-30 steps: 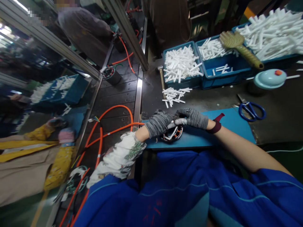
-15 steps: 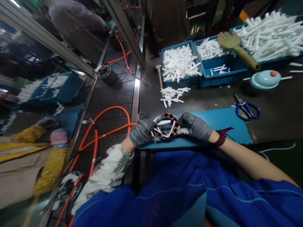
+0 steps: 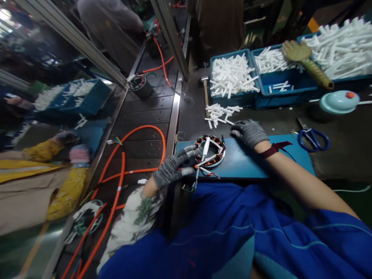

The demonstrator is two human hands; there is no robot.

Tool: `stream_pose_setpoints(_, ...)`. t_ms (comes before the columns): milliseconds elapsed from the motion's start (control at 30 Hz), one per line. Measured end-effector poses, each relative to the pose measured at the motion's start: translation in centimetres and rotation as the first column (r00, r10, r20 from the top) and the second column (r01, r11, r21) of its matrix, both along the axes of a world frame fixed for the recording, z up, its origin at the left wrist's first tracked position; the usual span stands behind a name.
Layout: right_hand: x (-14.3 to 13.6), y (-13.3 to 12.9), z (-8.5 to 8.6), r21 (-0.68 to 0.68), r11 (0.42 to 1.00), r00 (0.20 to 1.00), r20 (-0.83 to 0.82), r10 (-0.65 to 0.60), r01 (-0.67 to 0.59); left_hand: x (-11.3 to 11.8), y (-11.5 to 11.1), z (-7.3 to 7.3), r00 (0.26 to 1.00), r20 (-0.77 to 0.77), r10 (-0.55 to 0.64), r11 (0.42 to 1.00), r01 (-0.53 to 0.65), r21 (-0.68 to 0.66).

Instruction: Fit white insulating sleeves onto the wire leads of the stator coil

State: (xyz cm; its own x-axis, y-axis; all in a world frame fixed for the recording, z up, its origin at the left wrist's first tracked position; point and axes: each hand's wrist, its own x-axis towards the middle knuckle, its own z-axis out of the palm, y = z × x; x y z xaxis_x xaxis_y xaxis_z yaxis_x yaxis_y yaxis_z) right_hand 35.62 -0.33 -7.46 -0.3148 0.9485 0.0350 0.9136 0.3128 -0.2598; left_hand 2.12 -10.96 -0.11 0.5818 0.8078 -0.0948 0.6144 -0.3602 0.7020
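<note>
A ring-shaped motor stator point(image 3: 222, 158), wound in black and orange with white sleeves and loose lead wires, lies on the blue mat point(image 3: 241, 162). My left hand point(image 3: 174, 167), in a grey glove, is at its left side, fingertips touching the rim. Its thumb and fingers are stretched out and apart, with an orange-red lead between them. My right hand point(image 3: 250, 132), gloved too, is beyond the mat's far edge at the small pile of white tubes point(image 3: 216, 113). Its fingertips are closed on the end of one white tube point(image 3: 229, 122).
Blue bins point(image 3: 279, 97) full of white tubes stand at the back, a yellowish scoop-like tool point(image 3: 312, 64) across them. Nearby are a hammer point(image 3: 206, 95), blue-handled scissors point(image 3: 314, 139) and a light-blue lidded cup point(image 3: 338, 101). Orange cables point(image 3: 122, 174) lie left; a co-worker's sleeves point(image 3: 69, 190) show there.
My right hand has let go of the stator and moved away to the tube pile. The stator now rests on the mat with its leads toward me; my left hand's grip has loosened.
</note>
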Motion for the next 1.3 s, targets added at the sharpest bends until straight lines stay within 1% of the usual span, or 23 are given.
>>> stream_pose_setpoints(33, 0.4, -0.3, 0.2, 0.008, 1.0, 1.0, 0.007, -0.021, 0.021, -0.1, 0.1, -0.4, 1.0, -0.019, -0.022, 1.0, 0.022, -0.004)
stream_pose_setpoints(100, 1.1, -0.8, 0.6, 0.027, 0.995, 0.996, -0.006, -0.093, 0.093, 0.6, 0.2, -1.2, 0.995, -0.099, -0.033, 0.999, 0.034, 0.01)
stream_pose_setpoints(167, 1.7, -1.1, 0.8, 0.048, 0.985, 0.983, -0.08, -0.163, 0.167, 2.1, 0.1, -1.5, 0.969, -0.246, 0.035, 0.998, -0.02, 0.063)
stream_pose_setpoints(200, 2.0, -1.3, 1.0, 0.056, 0.982, 0.976, -0.128, -0.173, 0.181, 3.0, 0.0, -1.5, 0.943, -0.325, 0.077, 0.993, -0.045, 0.106)
stream_pose_setpoints(267, 2.6, -1.9, 1.3, 0.073, 0.986, 0.97, -0.203, -0.132, 0.15, 4.6, -0.2, -1.1, 0.889, -0.437, 0.133, 0.982, -0.058, 0.181)
stream_pose_setpoints(300, 2.8, -2.4, 1.6, 0.082, 0.99, 0.968, -0.232, -0.093, 0.115, 5.2, -0.3, -0.9, 0.878, -0.458, 0.137, 0.979, -0.048, 0.199)
stream_pose_setpoints(367, 3.1, -3.7, 2.5, 0.091, 0.994, 0.949, -0.313, -0.031, 0.062, 6.1, -0.5, -0.5, 0.887, -0.447, 0.118, 0.981, -0.033, 0.193)
stream_pose_setpoints(433, 3.1, -5.3, 3.5, 0.058, 0.998, 0.901, -0.434, -0.001, 0.029, 6.5, -0.7, -0.5, 0.909, -0.399, 0.119, 0.984, -0.053, 0.172)
stream_pose_setpoints(500, 3.0, -6.7, 4.6, 0.007, 1.0, 0.84, -0.542, 0.007, -0.003, 6.5, -0.9, -0.7, 0.931, -0.337, 0.139, 0.983, -0.089, 0.161)
stream_pose_setpoints(567, 2.8, -7.7, 5.3, -0.024, 0.999, 0.803, -0.596, 0.01, -0.031, 6.4, -1.1, -1.1, 0.945, -0.287, 0.157, 0.981, -0.116, 0.156)
stream_pose_setpoints(667, 2.5, -7.8, 5.4, -0.092, 0.995, 0.783, -0.621, -0.02, -0.048, 6.1, -1.3, -1.4, 0.949, -0.257, 0.183, 0.975, -0.143, 0.168)
stream_pose_setpoints(800, 2.2, -7.1, 4.7, -0.185, 0.978, 0.754, -0.655, -0.052, -0.093, 6.2, -1.3, -1.3, 0.95, -0.256, 0.181, 0.973, -0.135, 0.187)
stream_pose_setpoints(900, 2.2, -6.6, 4.5, -0.211, 0.971, 0.736, -0.674, -0.063, -0.111, 6.2, -1.2, -1.3, 0.952, -0.253, 0.172, 0.973, -0.124, 0.195)
stream_pose_setpoints(1000, 2.5, -6.8, 5.0, -0.195, 0.977, 0.752, -0.657, -0.062, -0.09, 6.2, -1.2, -1.3, 0.956, -0.24, 0.168, 0.974, -0.122, 0.193)
stream_pose_setpoints(1067, 2.8, -7.7, 5.9, -0.162, 0.986, 0.781, -0.621, -0.069, -0.041, 6.2, -1.2, -1.4, 0.959, -0.229, 0.165, 0.976, -0.125, 0.18)
stream_pose_setpoints(1167, 2.9, -10.1, 7.1, -0.139, 0.99, 0.796, -0.596, -0.1, 0.021, 6.1, -1.4, -1.4, 0.965, -0.21, 0.16, 0.979, -0.127, 0.161)
stream_pose_setpoints(1233, 2.6, -11.9, 7.3, -0.158, 0.987, 0.782, -0.613, -0.113, 0.019, 6.1, -1.4, -1.4, 0.967, -0.206, 0.153, 0.981, -0.123, 0.151)
stream_pose_setpoints(1300, 2.1, -13.5, 6.9, -0.169, 0.986, 0.763, -0.635, -0.121, 0.015, 6.1, -1.4, -1.3, 0.966, -0.209, 0.151, 0.982, -0.123, 0.141)
